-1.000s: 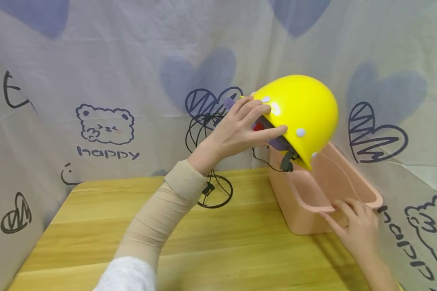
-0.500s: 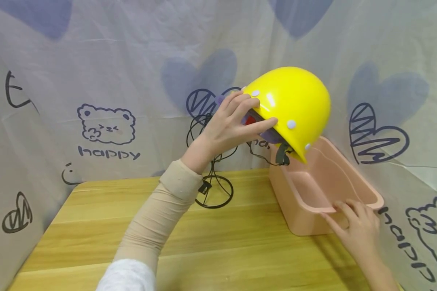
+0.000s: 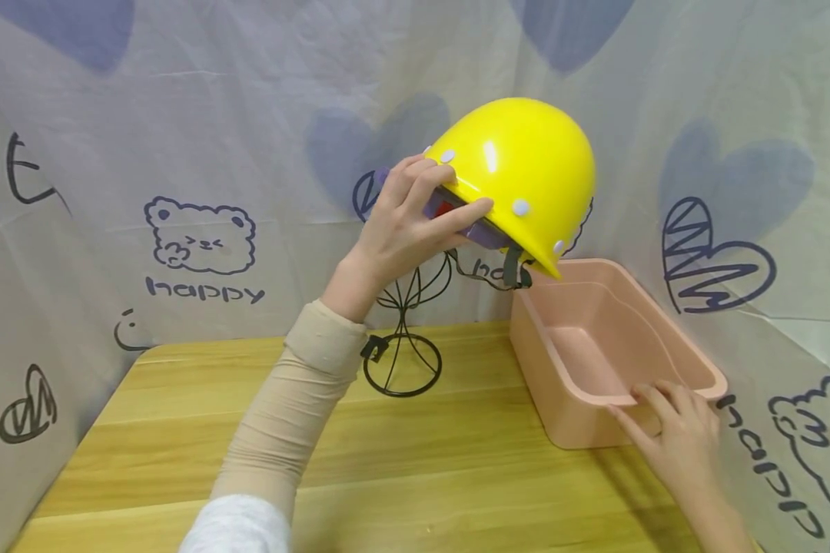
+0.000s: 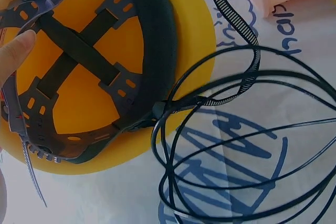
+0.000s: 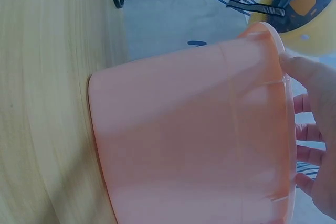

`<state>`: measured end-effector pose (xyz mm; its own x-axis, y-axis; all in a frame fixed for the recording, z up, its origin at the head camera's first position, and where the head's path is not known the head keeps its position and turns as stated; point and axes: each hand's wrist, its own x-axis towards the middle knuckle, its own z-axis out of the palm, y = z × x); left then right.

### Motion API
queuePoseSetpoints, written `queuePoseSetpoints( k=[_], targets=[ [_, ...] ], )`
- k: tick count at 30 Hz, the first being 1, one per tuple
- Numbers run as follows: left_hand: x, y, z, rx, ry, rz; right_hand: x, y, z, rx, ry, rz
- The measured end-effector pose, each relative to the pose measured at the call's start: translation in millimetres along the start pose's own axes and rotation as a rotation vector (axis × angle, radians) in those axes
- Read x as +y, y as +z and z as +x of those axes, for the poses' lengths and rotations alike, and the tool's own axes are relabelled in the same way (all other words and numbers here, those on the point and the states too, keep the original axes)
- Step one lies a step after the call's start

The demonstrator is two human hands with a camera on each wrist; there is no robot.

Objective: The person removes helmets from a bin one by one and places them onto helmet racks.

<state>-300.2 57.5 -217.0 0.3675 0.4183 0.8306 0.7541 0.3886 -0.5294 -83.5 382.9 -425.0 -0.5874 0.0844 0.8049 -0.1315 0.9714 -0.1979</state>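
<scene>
My left hand [image 3: 404,223] grips the brim of a yellow hard hat [image 3: 526,169], raised and tilted above the table at the back. Its underside faces the left wrist camera, showing a black webbing harness [image 4: 79,53] and a chin strap [image 4: 231,14] hanging loose. Just beyond my left hand stands a black wire stand [image 3: 403,369] on a round base; its looped top [image 4: 252,73] overlaps the strap in the left wrist view. My right hand [image 3: 685,442] holds the near rim of a pink bin [image 3: 542,369], thumb outside and fingers over the edge.
The wooden table [image 3: 415,468] reaches back to a white curtain [image 3: 249,130] printed with hearts and bears, which also runs along both sides. A small black clip [image 3: 375,348] shows beside the stand, near my left sleeve. The bin stands near the right-hand curtain.
My left hand has carried the hard hat left and upward, from over the bin towards the wire stand. My right hand stays on the bin's rim.
</scene>
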Motion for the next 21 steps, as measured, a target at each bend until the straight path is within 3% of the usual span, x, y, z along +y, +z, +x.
queuePoseSetpoints(
  k=[21],
  targets=[
    [-23.5, -20.7, -24.0, -0.030, -0.110, 0.057, -2.3, -2.1, -0.3, -0.018, 0.022, 0.021]
  ],
)
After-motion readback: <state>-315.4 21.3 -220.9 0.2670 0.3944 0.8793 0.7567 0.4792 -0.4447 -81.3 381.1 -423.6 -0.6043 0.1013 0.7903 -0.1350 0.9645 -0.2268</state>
